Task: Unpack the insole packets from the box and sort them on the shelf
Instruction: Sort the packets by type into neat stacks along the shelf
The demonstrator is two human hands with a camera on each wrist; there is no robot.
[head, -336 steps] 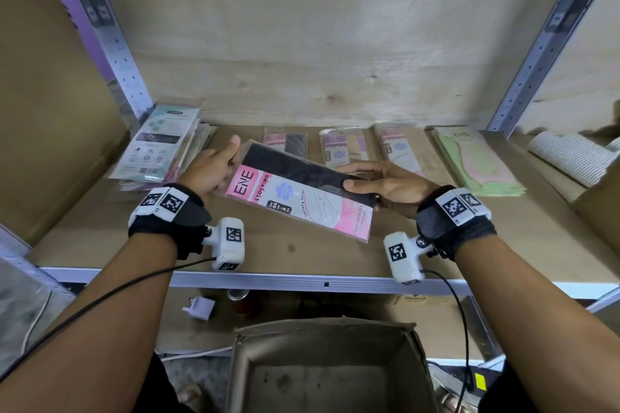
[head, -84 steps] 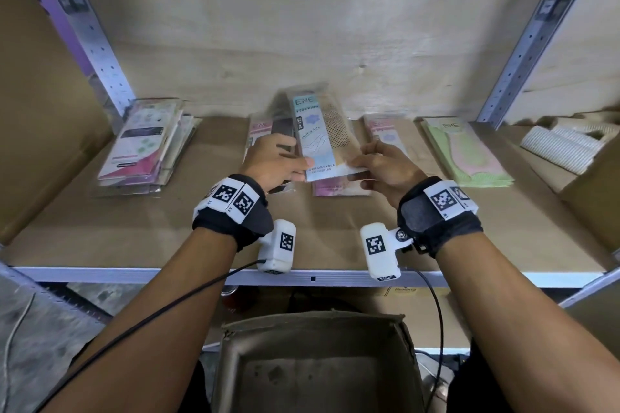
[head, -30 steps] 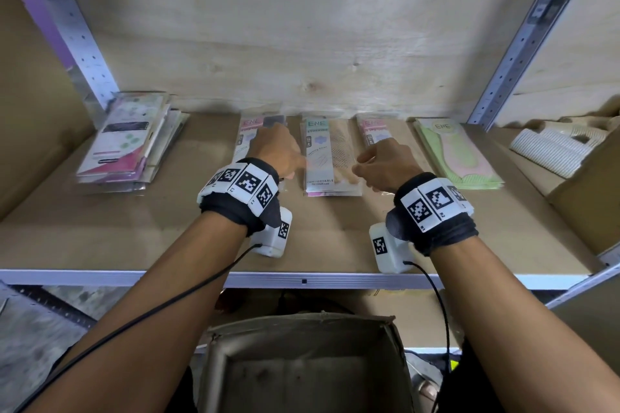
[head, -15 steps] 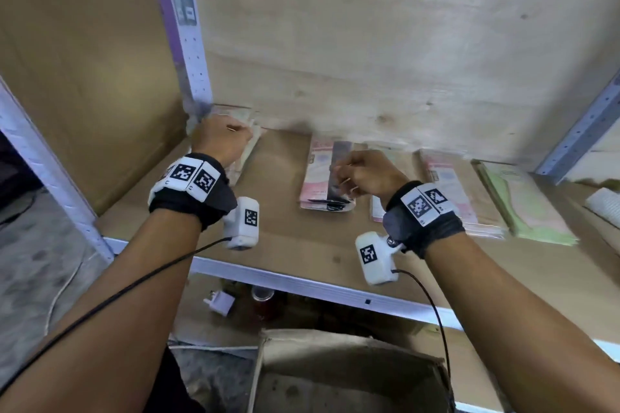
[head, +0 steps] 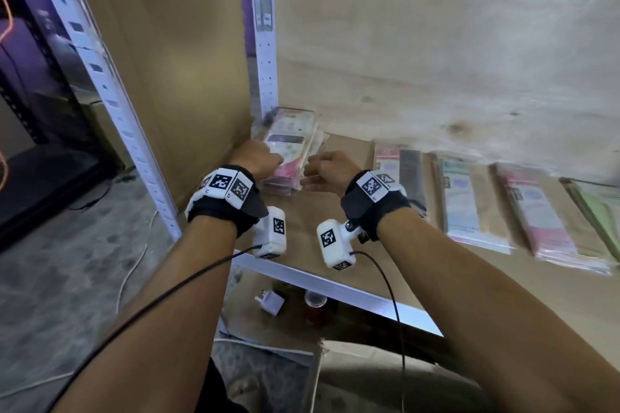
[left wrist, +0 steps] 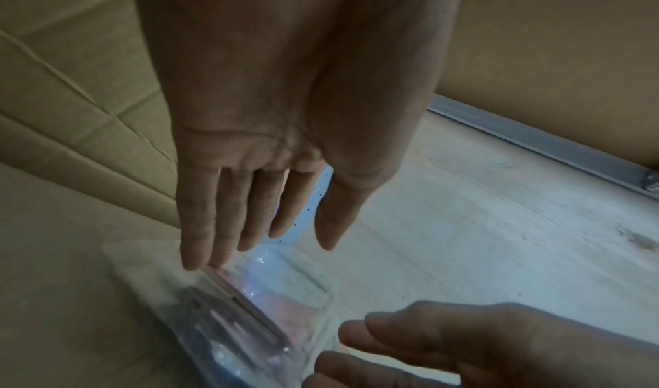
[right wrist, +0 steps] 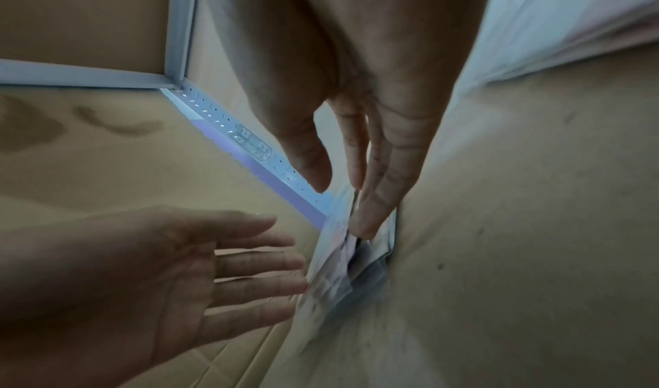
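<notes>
Clear-wrapped packet stack [head: 292,147] in shelf's back-left corner; four flat packet piles [head: 469,201] in row rightward; brown cardboard box [head: 385,379] below plywood shelf [head: 302,235].

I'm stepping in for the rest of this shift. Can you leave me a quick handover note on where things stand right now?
Left hand: open, fingers straight, touching the left side of the stack of packets in the shelf's back-left corner.
Right hand: open, fingers on the stack's right side.
Done: four sorted piles lie in a row to the right on the shelf.
Left: square up the stack; the box below is only partly in view, so check it.
</notes>
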